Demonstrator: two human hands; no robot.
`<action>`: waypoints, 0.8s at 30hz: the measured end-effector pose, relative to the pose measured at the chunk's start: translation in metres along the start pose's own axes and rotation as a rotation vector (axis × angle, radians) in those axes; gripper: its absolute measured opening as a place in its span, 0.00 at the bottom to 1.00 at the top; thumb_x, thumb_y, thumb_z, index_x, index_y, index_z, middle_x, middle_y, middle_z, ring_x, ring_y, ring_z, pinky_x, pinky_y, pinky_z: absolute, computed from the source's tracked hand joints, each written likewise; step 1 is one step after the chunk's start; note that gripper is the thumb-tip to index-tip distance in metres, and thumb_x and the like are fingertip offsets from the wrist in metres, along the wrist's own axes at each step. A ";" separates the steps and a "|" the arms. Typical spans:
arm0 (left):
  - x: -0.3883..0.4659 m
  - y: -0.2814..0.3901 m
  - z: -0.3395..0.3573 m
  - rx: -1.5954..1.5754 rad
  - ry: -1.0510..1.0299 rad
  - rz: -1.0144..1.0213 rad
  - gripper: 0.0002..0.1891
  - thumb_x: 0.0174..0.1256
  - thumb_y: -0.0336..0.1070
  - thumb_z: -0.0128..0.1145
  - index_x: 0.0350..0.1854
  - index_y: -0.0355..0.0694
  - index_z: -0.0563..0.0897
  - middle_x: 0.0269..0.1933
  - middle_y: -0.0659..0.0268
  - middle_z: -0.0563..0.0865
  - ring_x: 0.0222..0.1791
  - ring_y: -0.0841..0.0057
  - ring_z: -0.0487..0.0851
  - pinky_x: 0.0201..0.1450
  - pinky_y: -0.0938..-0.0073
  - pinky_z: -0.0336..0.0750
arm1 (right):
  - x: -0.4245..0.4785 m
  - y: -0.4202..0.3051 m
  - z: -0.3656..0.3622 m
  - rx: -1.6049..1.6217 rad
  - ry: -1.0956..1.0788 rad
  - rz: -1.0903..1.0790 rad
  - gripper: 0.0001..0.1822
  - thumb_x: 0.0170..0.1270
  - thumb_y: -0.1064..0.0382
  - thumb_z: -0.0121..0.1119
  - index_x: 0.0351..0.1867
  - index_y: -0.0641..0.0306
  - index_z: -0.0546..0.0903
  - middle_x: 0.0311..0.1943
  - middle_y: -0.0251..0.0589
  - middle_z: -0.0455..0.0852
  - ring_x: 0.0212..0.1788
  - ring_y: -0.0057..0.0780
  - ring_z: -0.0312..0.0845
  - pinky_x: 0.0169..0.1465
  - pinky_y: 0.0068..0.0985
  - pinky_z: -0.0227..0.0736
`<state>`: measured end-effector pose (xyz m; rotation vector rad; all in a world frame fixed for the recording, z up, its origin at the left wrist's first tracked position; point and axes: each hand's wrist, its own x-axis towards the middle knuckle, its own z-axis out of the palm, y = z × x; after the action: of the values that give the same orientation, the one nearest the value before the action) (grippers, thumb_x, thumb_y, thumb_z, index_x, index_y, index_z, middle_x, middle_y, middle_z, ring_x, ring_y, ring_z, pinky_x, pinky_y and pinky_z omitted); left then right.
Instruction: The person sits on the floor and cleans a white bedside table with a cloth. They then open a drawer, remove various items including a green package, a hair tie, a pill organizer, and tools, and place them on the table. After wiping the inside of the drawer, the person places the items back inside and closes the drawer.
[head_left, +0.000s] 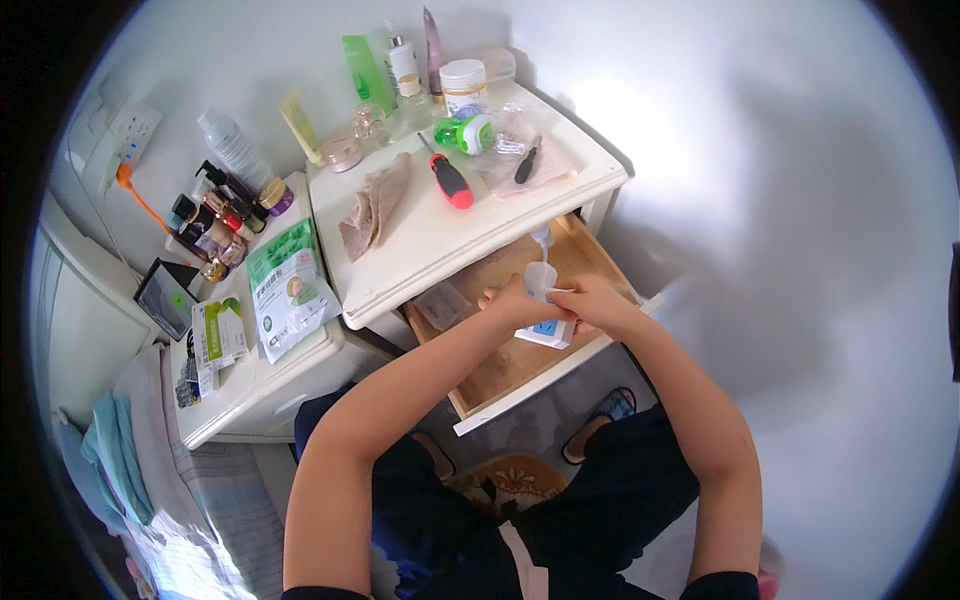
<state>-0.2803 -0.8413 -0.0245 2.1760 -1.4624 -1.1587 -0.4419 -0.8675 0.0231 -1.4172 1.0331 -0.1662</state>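
Over the open wooden drawer (510, 375), both of my hands meet around a white power strip (555, 339) with blue socket faces. My left hand (517, 304) grips its left side, with the thumb across the front. My right hand (596, 304) holds the right side, its fingers close to the left thumb. A pale, rounded piece (540, 276) stands out above the hands; whether it belongs to the strip I cannot tell. Beyond it, a small white piece (541, 236) shows under the tabletop edge. My fingers hide the middle of the strip.
On the white dresser top (405, 255) lie a red-and-black screwdriver (451, 184), a small black screwdriver (529, 163), a beige cloth (375, 206) and a green-and-white device (465, 135). Several bottles line the wall. A clear plastic box (442, 306) sits in the drawer. Slippered feet are below.
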 end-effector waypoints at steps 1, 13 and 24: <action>-0.007 0.007 -0.003 0.016 -0.002 0.034 0.54 0.25 0.63 0.76 0.60 0.36 0.71 0.53 0.55 0.80 0.54 0.68 0.78 0.62 0.72 0.65 | 0.004 0.000 -0.004 -0.059 0.006 0.015 0.22 0.66 0.53 0.57 0.51 0.72 0.78 0.35 0.42 0.83 0.34 0.22 0.80 0.36 0.20 0.77; 0.009 -0.039 -0.019 -0.041 0.122 0.203 0.46 0.40 0.56 0.73 0.63 0.37 0.69 0.62 0.45 0.70 0.64 0.54 0.67 0.68 0.66 0.58 | 0.036 0.009 -0.052 -0.219 -0.022 -0.057 0.18 0.59 0.63 0.63 0.48 0.72 0.81 0.38 0.44 0.84 0.41 0.29 0.80 0.45 0.26 0.76; 0.007 -0.039 -0.014 0.662 0.364 0.794 0.36 0.50 0.29 0.62 0.66 0.40 0.63 0.65 0.47 0.67 0.66 0.51 0.64 0.66 0.54 0.62 | 0.057 0.021 -0.062 -0.191 0.041 -0.209 0.29 0.53 0.50 0.70 0.48 0.75 0.79 0.44 0.51 0.83 0.47 0.35 0.79 0.50 0.28 0.73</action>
<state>-0.2435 -0.8320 -0.0430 1.6476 -2.3902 -0.0020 -0.4599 -0.9452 -0.0121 -1.7018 0.9526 -0.2549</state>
